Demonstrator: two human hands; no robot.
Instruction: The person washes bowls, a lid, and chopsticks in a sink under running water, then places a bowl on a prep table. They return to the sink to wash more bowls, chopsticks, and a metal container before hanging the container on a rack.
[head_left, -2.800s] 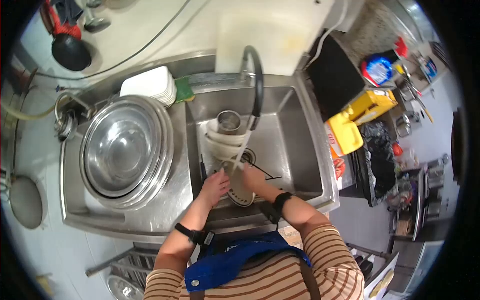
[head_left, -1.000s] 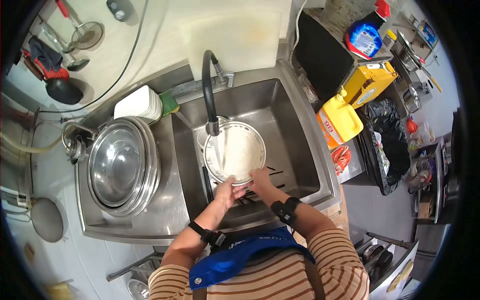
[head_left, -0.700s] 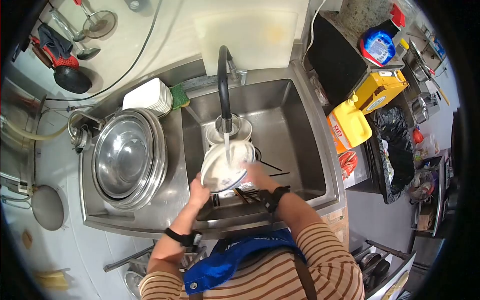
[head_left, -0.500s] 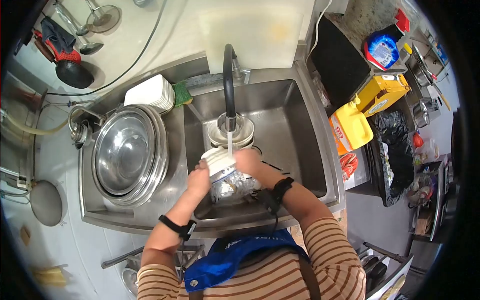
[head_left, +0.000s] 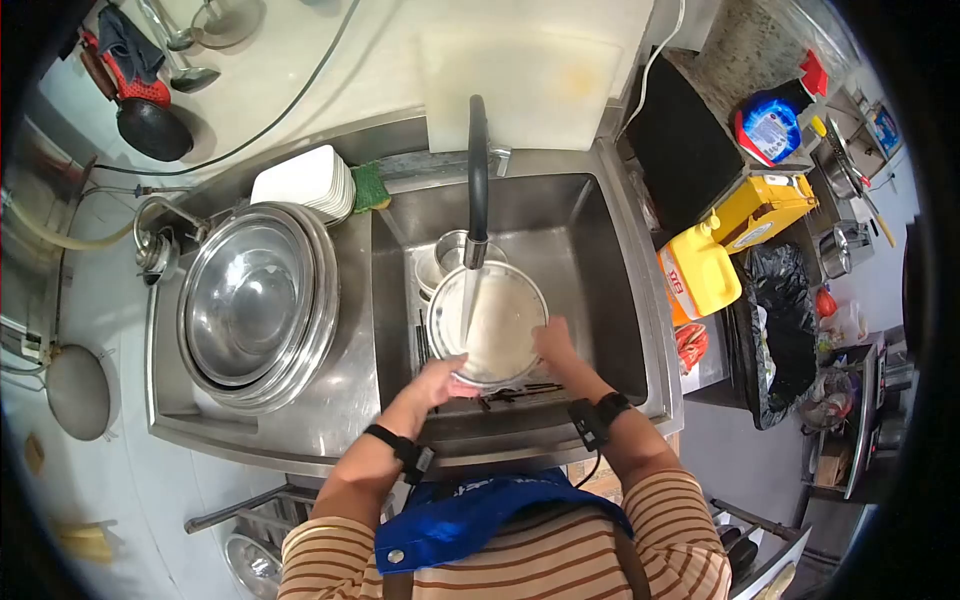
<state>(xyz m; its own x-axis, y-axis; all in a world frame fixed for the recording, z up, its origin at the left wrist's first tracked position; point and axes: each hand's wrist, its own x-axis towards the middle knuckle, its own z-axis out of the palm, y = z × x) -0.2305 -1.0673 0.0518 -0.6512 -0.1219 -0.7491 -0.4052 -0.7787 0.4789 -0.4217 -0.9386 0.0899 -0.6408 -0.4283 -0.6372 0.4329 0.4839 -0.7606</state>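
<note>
A round white plate (head_left: 505, 318) with a thin dark line near its rim is held in the sink, under the water running from the black faucet (head_left: 478, 170). My left hand (head_left: 443, 382) grips its lower left edge. On the right edge, my right hand (head_left: 551, 342) is closed around the rim. Behind the plate, a metal bowl (head_left: 452, 245) sits with white bowls, partly hidden. Dark thin sticks (head_left: 535, 390), perhaps chopsticks, lie on the sink floor below the plate.
Left of the sink basin (head_left: 610, 300) stand nested metal basins (head_left: 250, 300), stacked white dishes (head_left: 295, 185) and a green sponge (head_left: 371, 188). A yellow jug (head_left: 705, 270) and a black-lined bin (head_left: 775, 340) are at the right. A white board (head_left: 520, 90) leans behind the faucet.
The smaller white dishes that were in my hands are out of them. Both hands now hold the large round plate under the stream, with my right hand farther right and my left hand lower.
</note>
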